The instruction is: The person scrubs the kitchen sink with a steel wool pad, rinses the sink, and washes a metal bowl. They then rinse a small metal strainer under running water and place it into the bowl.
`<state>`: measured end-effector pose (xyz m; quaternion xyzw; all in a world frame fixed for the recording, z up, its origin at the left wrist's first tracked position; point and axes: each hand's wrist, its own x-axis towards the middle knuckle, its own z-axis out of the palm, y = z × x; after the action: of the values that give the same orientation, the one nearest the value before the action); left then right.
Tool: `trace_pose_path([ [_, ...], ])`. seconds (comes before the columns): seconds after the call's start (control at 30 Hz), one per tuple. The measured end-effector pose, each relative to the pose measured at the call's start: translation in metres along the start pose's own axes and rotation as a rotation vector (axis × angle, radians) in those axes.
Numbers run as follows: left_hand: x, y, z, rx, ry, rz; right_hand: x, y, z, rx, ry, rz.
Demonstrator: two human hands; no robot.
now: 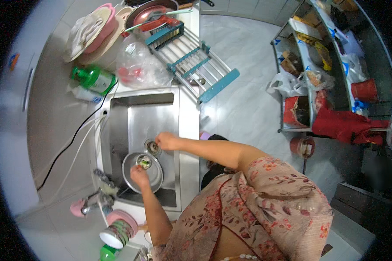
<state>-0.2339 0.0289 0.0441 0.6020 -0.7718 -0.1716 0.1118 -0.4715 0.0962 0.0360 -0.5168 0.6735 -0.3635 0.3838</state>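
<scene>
My left hand [139, 176] grips the rim of a small round dish or strainer [144, 161] with whitish and green bits in it, over a round metal basin [155, 177]. The basin stands in the stainless steel sink [143, 120]. My right hand [166, 141] is beside the drain [152, 147], its fingers curled downward; whether they hold anything is hidden.
A teal-ended metal rack [192, 62] juts over the counter edge beside a clear plastic bag [142, 65]. Green bottle [98, 80], black cable [75, 137] and faucet [106, 192] lie along the wall side. Stacked bowls [119, 231] stand near the sink.
</scene>
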Motion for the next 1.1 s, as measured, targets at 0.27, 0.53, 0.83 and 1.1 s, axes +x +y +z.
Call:
trace_pose_path([
  [0.27,-0.031,0.02,-0.049,-0.279,0.175,0.108,-0.026,-0.018,0.044,0.884,-0.075,0.447],
  [0.53,-0.082,0.097,-0.104,-0.279,0.226,0.54,-0.075,-0.108,0.04,2.025,-0.177,0.312],
  [0.83,-0.169,0.233,-0.093,-0.523,0.023,1.007,-0.198,-0.069,-0.052,2.207,0.109,0.004],
  [1.1,-0.329,0.379,0.005,-0.762,-0.58,1.263,-0.472,0.049,-0.154,2.216,0.746,-0.434],
])
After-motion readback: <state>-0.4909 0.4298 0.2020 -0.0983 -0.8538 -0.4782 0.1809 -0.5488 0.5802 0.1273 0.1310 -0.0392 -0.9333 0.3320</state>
